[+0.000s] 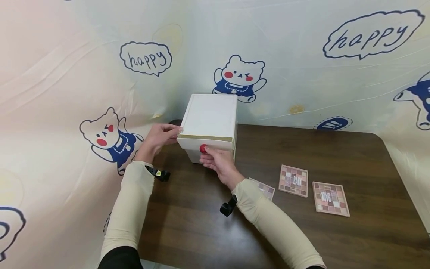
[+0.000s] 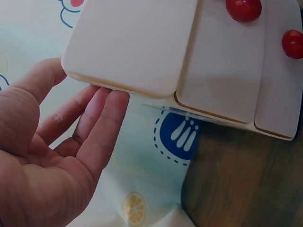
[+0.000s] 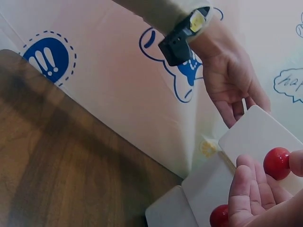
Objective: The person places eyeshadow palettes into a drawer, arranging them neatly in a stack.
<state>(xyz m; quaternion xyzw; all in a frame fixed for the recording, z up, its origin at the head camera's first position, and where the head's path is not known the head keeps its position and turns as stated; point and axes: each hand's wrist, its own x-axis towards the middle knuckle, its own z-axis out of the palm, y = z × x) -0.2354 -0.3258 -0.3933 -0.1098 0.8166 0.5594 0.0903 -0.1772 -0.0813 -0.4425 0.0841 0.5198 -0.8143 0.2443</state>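
Note:
A white box with drawers (image 1: 212, 115) stands at the back of the table, its drawer fronts carrying red knobs. My right hand (image 1: 220, 161) holds the top red knob (image 3: 276, 163), thumb against it and the other fingers extended below. At the box's front left corner is my left hand (image 1: 160, 136). Its thumb lies at the corner of the top drawer front (image 2: 130, 45), and its straight fingers touch the side edge. Further along, the middle drawer's knob (image 2: 244, 8) and the bottom one's knob (image 2: 293, 44) show in the left wrist view.
Three flat square cases with pink checkered tops lie to the right: one partly behind my right sleeve (image 1: 265, 189), a middle case (image 1: 293, 181) and a right case (image 1: 330, 199). A patterned cloth (image 1: 285, 48) hangs behind and left of the brown table (image 1: 366, 160).

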